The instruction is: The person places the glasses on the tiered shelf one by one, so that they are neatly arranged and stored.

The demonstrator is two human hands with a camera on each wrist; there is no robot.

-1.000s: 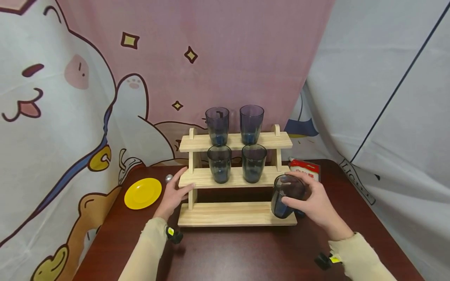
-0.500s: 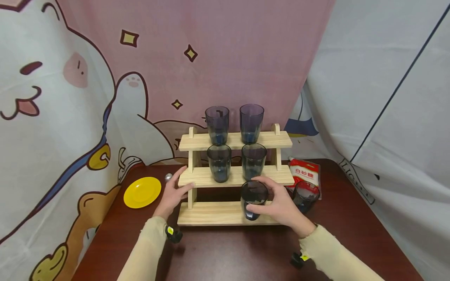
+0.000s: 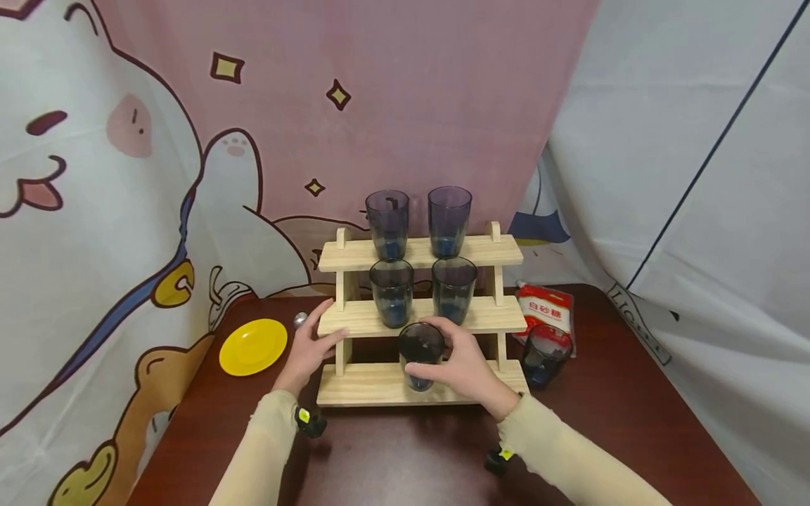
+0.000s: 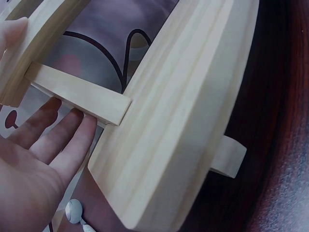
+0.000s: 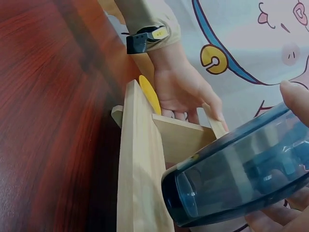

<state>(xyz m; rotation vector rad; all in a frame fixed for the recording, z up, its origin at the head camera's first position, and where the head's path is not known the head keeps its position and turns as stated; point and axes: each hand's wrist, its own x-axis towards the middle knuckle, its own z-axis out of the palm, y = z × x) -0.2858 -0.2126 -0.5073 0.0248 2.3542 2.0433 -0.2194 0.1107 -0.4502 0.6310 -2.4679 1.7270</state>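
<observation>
My right hand (image 3: 467,367) grips a dark tinted glass tumbler (image 3: 418,341) by its sides, thumb in front. The tumbler is over the bottom shelf of a three-tier wooden rack (image 3: 361,385), left of the shelf's middle. In the right wrist view its base is close to the shelf board (image 5: 143,174); whether they touch I cannot tell. At the rack's left end my left hand (image 3: 309,357) holds the middle shelf, thumb on its front edge and fingers against the upright (image 4: 82,92). Two tumblers stand upright on the top shelf, and two more on the middle shelf.
Right of the rack, another tumbler (image 3: 545,351) stands on the dark red table (image 3: 392,457), before a red and white sugar packet (image 3: 549,308). On the left lie a yellow plate (image 3: 253,347) and a spoon (image 4: 74,211). A printed cloth (image 3: 405,105) hangs behind.
My right hand has carried the tumbler leftward from the rack's right end along the bottom shelf, uncovering the other tumbler and the packet. The left hand has stayed on the rack.
</observation>
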